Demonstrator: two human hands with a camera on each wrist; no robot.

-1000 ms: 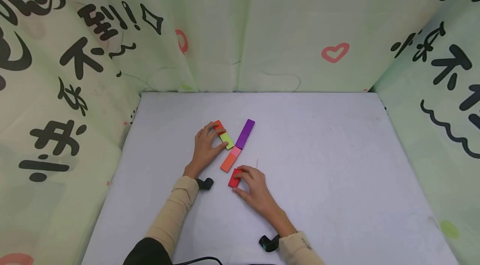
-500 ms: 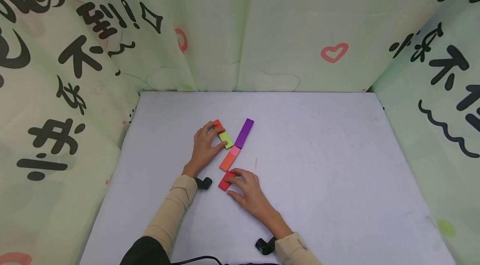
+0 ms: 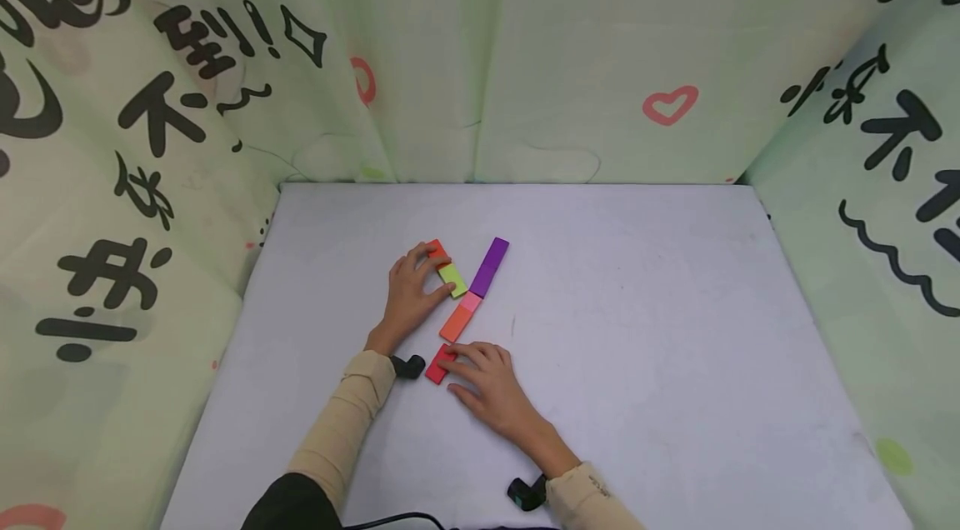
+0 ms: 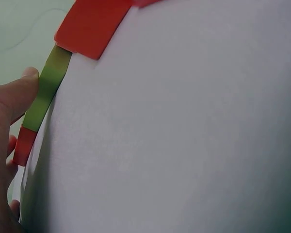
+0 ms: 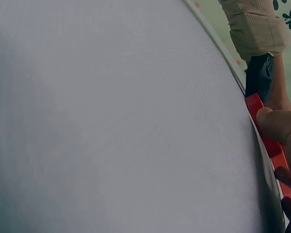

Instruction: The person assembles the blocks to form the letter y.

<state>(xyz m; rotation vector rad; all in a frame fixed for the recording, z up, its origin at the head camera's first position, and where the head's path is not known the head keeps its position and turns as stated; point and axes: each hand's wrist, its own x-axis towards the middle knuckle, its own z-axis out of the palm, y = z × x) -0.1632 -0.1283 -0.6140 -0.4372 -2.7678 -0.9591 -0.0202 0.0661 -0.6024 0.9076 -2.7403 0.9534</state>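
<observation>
My left hand (image 3: 408, 297) holds a yellow-green block (image 3: 451, 277) and an orange-red block (image 3: 434, 247) laid end to end, the thumb against the green one. In the left wrist view the thumb presses the green block (image 4: 46, 92). My right hand (image 3: 491, 392) grips a red block (image 3: 435, 372); in the right wrist view its thumb lies on the red block (image 5: 254, 104). The red block's far end sits right at the near end of an orange block (image 3: 454, 325). Beyond that follow a pink block (image 3: 470, 302) and a purple strip (image 3: 489, 267), forming a slanted row.
A white table (image 3: 637, 330) extends widely to the right of the blocks. Patterned pale green curtains (image 3: 570, 55) enclose its back and sides. Black wrist cameras hang under both wrists, the left one (image 3: 409, 367) close to the red block. A black cable (image 3: 397, 518) crosses the front edge.
My right hand has moved left with the red block, turning it and bringing it to the near end of the orange block. The left hand has stayed in place.
</observation>
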